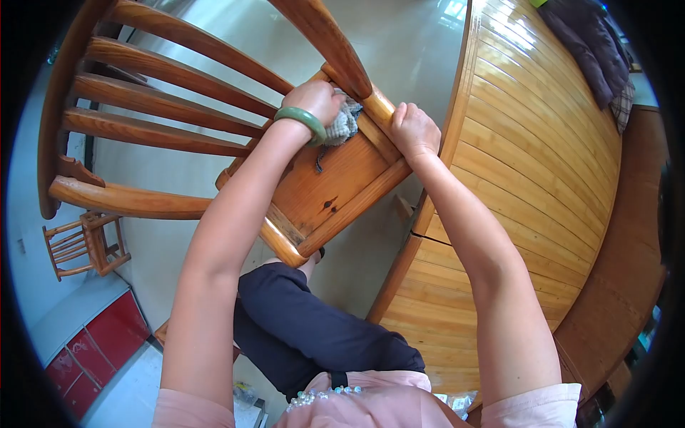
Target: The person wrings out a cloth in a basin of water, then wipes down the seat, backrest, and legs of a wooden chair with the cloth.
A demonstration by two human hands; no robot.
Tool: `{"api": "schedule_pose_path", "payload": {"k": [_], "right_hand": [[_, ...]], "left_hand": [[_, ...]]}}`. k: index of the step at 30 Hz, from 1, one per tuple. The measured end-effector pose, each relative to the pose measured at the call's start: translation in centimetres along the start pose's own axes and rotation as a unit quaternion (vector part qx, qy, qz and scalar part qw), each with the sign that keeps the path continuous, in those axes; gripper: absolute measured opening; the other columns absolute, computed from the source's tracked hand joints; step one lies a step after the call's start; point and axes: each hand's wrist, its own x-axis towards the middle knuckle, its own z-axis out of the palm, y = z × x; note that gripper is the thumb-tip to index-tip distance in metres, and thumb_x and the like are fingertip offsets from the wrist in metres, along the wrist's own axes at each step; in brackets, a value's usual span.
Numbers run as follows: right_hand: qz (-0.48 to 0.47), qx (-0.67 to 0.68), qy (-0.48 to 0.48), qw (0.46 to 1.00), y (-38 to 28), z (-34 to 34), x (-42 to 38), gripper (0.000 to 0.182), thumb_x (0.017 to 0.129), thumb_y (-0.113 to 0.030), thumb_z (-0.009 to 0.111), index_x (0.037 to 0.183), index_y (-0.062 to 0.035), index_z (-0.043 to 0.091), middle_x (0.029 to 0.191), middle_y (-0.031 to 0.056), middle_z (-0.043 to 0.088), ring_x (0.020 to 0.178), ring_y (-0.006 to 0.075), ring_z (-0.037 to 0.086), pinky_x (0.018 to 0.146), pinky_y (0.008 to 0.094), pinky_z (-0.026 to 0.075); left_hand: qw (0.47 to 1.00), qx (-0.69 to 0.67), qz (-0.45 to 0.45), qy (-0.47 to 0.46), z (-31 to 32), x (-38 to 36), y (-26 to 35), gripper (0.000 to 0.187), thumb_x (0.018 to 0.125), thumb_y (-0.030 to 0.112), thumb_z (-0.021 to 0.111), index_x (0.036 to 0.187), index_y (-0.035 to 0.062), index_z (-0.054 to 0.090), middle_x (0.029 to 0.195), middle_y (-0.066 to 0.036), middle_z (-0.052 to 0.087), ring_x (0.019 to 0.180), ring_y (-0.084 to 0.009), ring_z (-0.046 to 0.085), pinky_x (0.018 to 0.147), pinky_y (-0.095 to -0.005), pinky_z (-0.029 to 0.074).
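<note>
A wooden chair [332, 192] with a slatted back stands before me, its seat toward my knees. My left hand [314, 102], a green bangle at its wrist, is closed on a grey-white cloth [344, 123] and presses it against the seat near the foot of a back post. A dark strip of the cloth hangs onto the seat panel. My right hand [415, 132] is wrapped round the seat's right back corner, close to the table edge. Part of the cloth is hidden under my left hand.
On the right stands a slatted wooden table [528, 171], with dark clothing [585, 50] at its far end. A small wooden chair [89, 245] and a red-fronted cabinet [100, 349] are at the left. My knees [314, 314] are just below the chair seat.
</note>
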Motion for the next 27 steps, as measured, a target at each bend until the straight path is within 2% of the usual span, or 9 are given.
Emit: {"api": "schedule_pose_path", "payload": {"k": [4,7,8,11,12,15,19,24,27], "right_hand": [[0.006,0.001,0.003,1.0,0.0,0.3,0.1,0.039,0.089,-0.032,0.033,0.08,-0.005,0.059,0.082,0.0147,0.063,0.079,0.032,0.06,0.071,0.0428,0.048],[-0.004,0.002,0.014,1.0,0.1,0.2,0.1,0.038,0.089,-0.032,0.033,0.08,-0.0051,0.058,0.082,0.0143,0.063,0.078,0.032,0.06,0.07,0.0426,0.048],[-0.003,0.001,0.008,1.0,0.0,0.1,0.1,0.038,0.089,-0.032,0.033,0.08,-0.005,0.058,0.082,0.0142,0.063,0.078,0.0319,0.06,0.071,0.0426,0.048],[0.0,0.002,0.001,1.0,0.1,0.2,-0.2,0.038,0.089,-0.032,0.033,0.08,-0.005,0.058,0.082,0.0142,0.063,0.078,0.0318,0.06,0.071,0.0426,0.048],[-0.004,0.004,0.004,1.0,0.1,0.1,0.0,0.038,0.089,-0.032,0.033,0.08,-0.005,0.058,0.082,0.0142,0.063,0.078,0.0318,0.06,0.071,0.0426,0.048],[0.002,0.005,0.002,1.0,-0.1,-0.1,0.0,0.038,0.089,-0.032,0.033,0.08,-0.0049,0.058,0.081,0.0142,0.062,0.078,0.0316,0.06,0.071,0.0428,0.048],[0.013,0.016,-0.025,0.999,-0.1,-0.3,0.0,0.04,0.089,-0.034,0.03,0.084,-0.0049,0.058,0.087,0.0159,0.062,0.084,0.0347,0.058,0.076,0.0437,0.045],[0.005,0.004,0.002,1.0,-0.1,-0.2,-0.1,0.038,0.089,-0.031,0.033,0.081,-0.0049,0.059,0.082,0.0148,0.063,0.078,0.0325,0.06,0.071,0.0429,0.048],[0.009,-0.004,-0.01,1.0,-0.3,-0.4,-0.1,0.039,0.089,-0.032,0.032,0.082,-0.005,0.059,0.083,0.015,0.063,0.08,0.0322,0.06,0.072,0.0427,0.048]], "left_hand": [[0.98,0.046,0.028,0.19,1.5,0.8,-0.9,0.021,0.081,0.01,0.044,0.083,0.0011,0.063,0.092,-0.023,0.061,0.091,-0.0339,0.058,0.08,-0.0399,0.047],[0.99,0.11,0.016,0.083,1.7,2.8,-1.2,0.019,0.08,0.008,0.045,0.082,0.0013,0.062,0.091,-0.021,0.061,0.089,-0.0348,0.058,0.077,-0.041,0.048],[0.991,0.097,0.006,0.094,2.0,3.1,-1.5,0.009,0.075,0.009,0.053,0.076,0.0021,0.059,0.08,-0.02,0.058,0.081,-0.0372,0.056,0.072,-0.0436,0.046],[0.986,0.025,0.034,0.162,2.6,3.3,-1.8,0.011,0.075,0.011,0.053,0.076,0.0022,0.059,0.082,-0.02,0.059,0.08,-0.0376,0.055,0.071,-0.0441,0.045],[0.984,0.005,0.03,0.174,2.0,2.6,-1.1,0.016,0.077,0.009,0.05,0.087,0.0041,0.061,0.091,-0.017,0.061,0.091,-0.0339,0.057,0.078,-0.0412,0.047],[0.985,-0.047,-0.007,0.163,3.1,3.7,-1.2,0.017,0.079,0.012,0.047,0.09,0.006,0.06,0.092,-0.017,0.06,0.094,-0.0338,0.056,0.079,-0.0404,0.047],[0.995,0.072,0.004,0.064,0.5,3.4,-0.1,0.021,0.078,0.008,0.046,0.091,0.0081,0.062,0.095,-0.015,0.061,0.092,-0.0323,0.058,0.077,-0.0398,0.048],[0.987,0.116,0.034,0.102,0.6,3.3,0.3,0.021,0.077,0.01,0.049,0.09,0.0119,0.065,0.099,-0.013,0.061,0.093,-0.0308,0.058,0.077,-0.0388,0.048],[0.994,0.071,-0.037,0.072,-0.5,3.9,0.7,0.02,0.076,0.016,0.053,0.093,0.015,0.065,0.1,-0.011,0.062,0.095,-0.0295,0.058,0.079,-0.0381,0.048]]}}
